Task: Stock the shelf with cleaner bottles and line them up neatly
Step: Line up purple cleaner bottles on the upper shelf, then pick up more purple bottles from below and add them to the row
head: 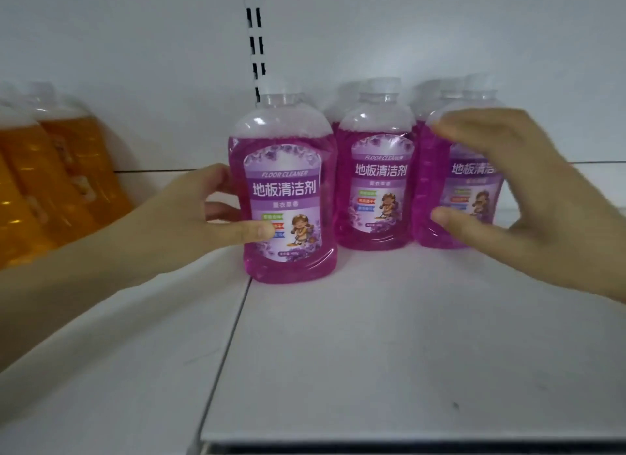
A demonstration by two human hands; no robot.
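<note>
The left hand (pixel 176 224) grips the left bottle (pixel 288 190) on the shelf (pixel 372 319), just left of the middle bottle (pixel 376 183). Its thumb is on the label and its fingers curl round the side, tips hidden. Right of the middle bottle, the blurred right hand (pixel 528 197) holds its fingers and thumb spread over the right bottle (pixel 430 183); I cannot tell whether they touch it. The back bottles (pixel 342 99) are mostly hidden, and the orange bottles (pixel 67 170) far left are blurred and cut off.

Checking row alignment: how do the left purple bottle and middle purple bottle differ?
The left purple bottle stands nearer the shelf front; the middle purple bottle sits further back. The left hand grips the left one; nothing touches the middle one. Both upright, labels forward.
</note>
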